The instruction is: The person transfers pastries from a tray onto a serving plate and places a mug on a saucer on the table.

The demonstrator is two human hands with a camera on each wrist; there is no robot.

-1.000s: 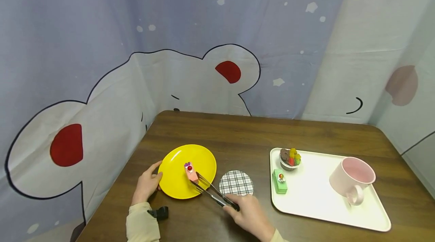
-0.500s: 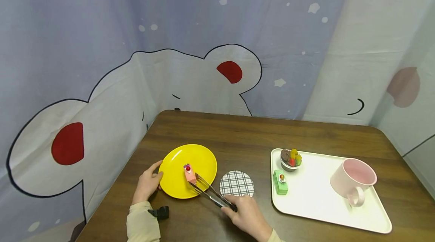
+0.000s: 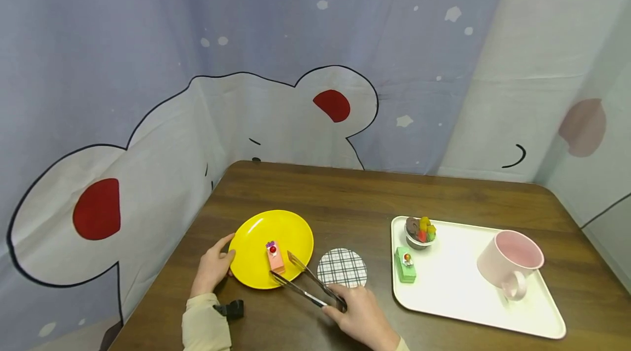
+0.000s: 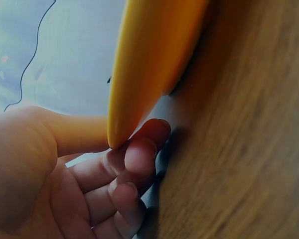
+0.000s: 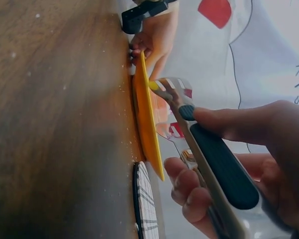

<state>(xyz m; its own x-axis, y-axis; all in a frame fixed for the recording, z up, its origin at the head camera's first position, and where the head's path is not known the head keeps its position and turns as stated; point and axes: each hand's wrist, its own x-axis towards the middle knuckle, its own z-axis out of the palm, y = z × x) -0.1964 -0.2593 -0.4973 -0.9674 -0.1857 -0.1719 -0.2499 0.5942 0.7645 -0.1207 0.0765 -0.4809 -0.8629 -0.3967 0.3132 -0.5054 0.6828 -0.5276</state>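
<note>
My left hand (image 3: 213, 266) pinches the rim of a yellow plate (image 3: 251, 230), thumb on top and curled fingers under the edge, as the left wrist view shows. A pink toy cake slice (image 3: 275, 259) with a red berry lies on the plate. In my right hand (image 3: 362, 312) I grip metal tongs (image 3: 308, 299) with dark handle grips (image 5: 222, 164). The tongs' arms are spread, one tip beside the slice's near end and the other off to its right, with a gap between that one and the slice.
A round checked coaster (image 3: 342, 268) lies right of the plate. Further right is a white tray (image 3: 458, 263) carrying a green cake slice (image 3: 405, 266), a fruit-topped dessert cup (image 3: 420, 233) and a pink mug (image 3: 508, 260). A patterned curtain (image 3: 419, 66) hangs behind the table.
The tongs, earlier around the near end of the pink cake slice, have spread apart and let it go. The slice lies on the plate. My left hand stays at the rim.
</note>
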